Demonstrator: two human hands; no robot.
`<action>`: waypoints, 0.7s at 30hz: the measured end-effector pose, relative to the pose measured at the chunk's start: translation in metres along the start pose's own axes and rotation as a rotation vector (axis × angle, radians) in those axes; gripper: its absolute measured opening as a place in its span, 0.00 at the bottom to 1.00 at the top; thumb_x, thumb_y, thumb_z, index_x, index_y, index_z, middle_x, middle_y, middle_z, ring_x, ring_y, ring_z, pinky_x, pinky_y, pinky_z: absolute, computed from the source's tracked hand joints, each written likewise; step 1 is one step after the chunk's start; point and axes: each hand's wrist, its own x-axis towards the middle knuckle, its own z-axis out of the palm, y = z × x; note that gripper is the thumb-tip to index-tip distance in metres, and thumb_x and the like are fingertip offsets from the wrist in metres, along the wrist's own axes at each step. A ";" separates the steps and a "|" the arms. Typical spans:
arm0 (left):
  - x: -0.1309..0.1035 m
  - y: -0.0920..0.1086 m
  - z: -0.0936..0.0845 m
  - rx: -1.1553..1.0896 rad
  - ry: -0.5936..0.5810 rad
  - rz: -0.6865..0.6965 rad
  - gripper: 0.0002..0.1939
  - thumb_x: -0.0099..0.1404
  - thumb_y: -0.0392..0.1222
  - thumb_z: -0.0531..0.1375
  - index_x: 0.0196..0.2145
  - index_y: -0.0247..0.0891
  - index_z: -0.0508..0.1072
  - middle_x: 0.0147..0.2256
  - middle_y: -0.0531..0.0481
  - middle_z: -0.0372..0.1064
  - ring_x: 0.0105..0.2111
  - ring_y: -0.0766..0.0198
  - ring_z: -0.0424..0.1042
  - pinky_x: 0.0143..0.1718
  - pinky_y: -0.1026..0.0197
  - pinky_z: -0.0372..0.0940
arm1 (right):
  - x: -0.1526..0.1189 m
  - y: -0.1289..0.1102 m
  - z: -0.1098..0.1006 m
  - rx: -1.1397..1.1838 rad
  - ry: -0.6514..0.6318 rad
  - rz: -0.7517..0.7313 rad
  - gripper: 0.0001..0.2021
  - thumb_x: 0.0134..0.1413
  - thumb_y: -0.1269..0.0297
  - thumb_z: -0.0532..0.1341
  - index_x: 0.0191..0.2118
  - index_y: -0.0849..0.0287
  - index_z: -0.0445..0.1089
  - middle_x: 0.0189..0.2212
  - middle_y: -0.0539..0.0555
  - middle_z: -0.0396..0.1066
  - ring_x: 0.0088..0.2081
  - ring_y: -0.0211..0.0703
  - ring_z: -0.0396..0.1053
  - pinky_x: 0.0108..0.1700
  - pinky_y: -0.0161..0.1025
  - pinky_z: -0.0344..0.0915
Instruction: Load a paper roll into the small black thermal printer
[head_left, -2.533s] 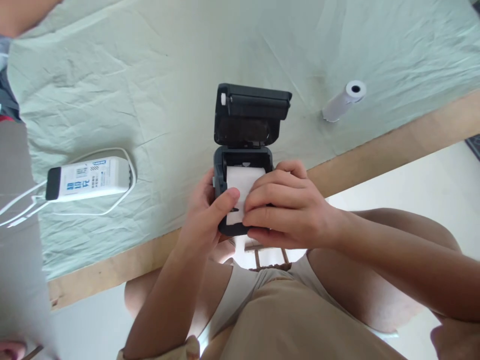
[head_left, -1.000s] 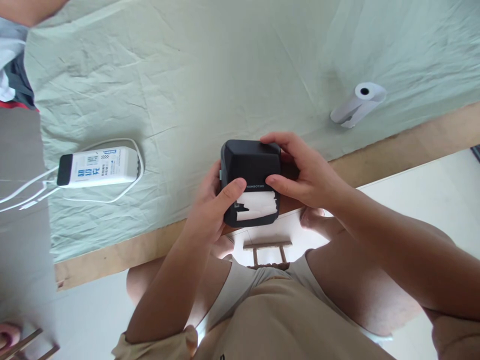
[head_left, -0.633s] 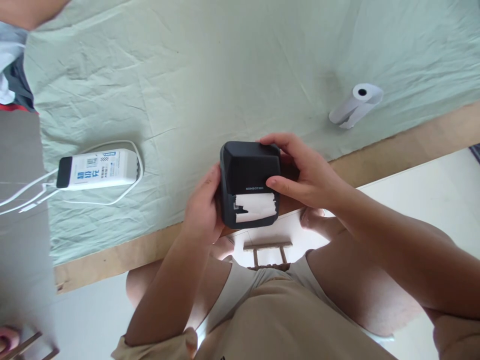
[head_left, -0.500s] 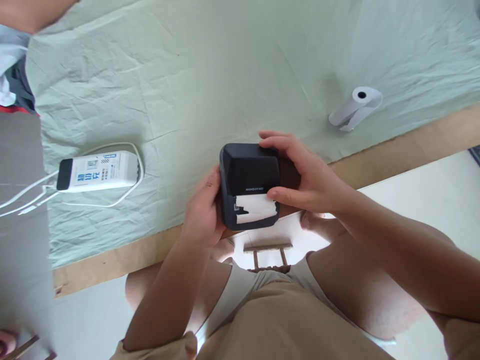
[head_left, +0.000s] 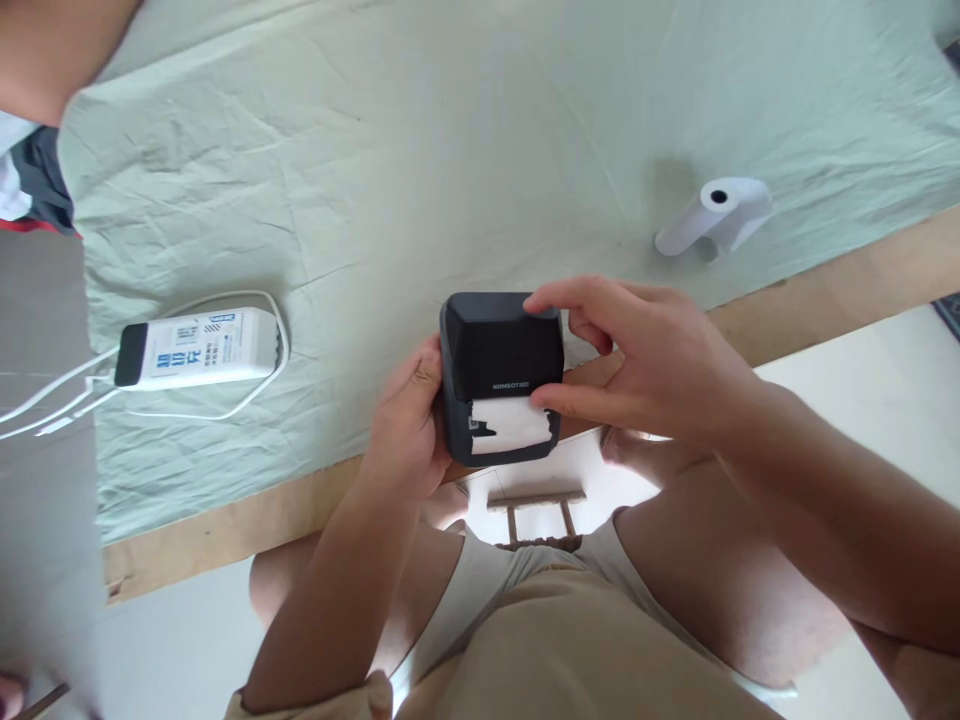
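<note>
A dark, rounded label printer (head_left: 506, 345) is held over the table's front edge, its lettered face up. White paper with ragged edges (head_left: 510, 425) lies across its lower part. My left hand (head_left: 411, 420) grips the printer's left side, with the fingers partly hidden beneath it. My right hand (head_left: 622, 350) is at the right side, thumb and index finger spread, their tips touching the top face near the upper right corner and by the paper's upper edge.
A white paper roll (head_left: 694, 218), partly unwound, stands on the green cloth (head_left: 450, 150) at the right. At the left lies a white power bank (head_left: 202, 348) with cables. Another person's arm (head_left: 67, 50) shows at the top left.
My right hand has turned and its palm has moved away from the printer's side, fingertips still on top. The paper roll's loose end has swung right. The arm at the top left reaches further in.
</note>
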 end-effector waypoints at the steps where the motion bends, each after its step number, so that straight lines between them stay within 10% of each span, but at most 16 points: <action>1: 0.000 0.000 0.000 -0.005 -0.002 0.004 0.14 0.63 0.47 0.73 0.28 0.38 0.76 0.23 0.55 0.70 0.23 0.67 0.70 0.23 0.66 0.67 | -0.001 -0.001 0.000 -0.026 0.011 -0.015 0.23 0.58 0.53 0.71 0.57 0.53 0.73 0.28 0.45 0.73 0.23 0.35 0.63 0.25 0.36 0.58; 7: 0.002 -0.003 0.001 -0.012 0.044 -0.006 0.14 0.64 0.50 0.72 0.30 0.38 0.79 0.28 0.52 0.77 0.30 0.62 0.78 0.31 0.64 0.75 | 0.001 -0.017 0.001 -0.115 0.310 -0.095 0.06 0.68 0.65 0.63 0.48 0.49 0.75 0.16 0.38 0.66 0.17 0.31 0.60 0.22 0.34 0.56; 12: 0.002 -0.004 0.001 -0.028 0.052 -0.005 0.16 0.63 0.53 0.74 0.32 0.38 0.79 0.29 0.53 0.77 0.34 0.61 0.81 0.35 0.63 0.77 | 0.010 -0.020 0.004 -0.021 0.466 0.020 0.05 0.64 0.69 0.64 0.43 0.51 0.73 0.29 0.40 0.81 0.20 0.29 0.69 0.21 0.34 0.56; 21: 0.002 -0.009 -0.003 0.033 0.024 0.033 0.23 0.63 0.64 0.72 0.34 0.40 0.78 0.28 0.52 0.77 0.30 0.61 0.80 0.28 0.63 0.73 | 0.018 -0.025 0.015 -0.363 0.069 0.050 0.04 0.62 0.64 0.62 0.40 0.52 0.76 0.21 0.45 0.70 0.20 0.34 0.59 0.24 0.37 0.42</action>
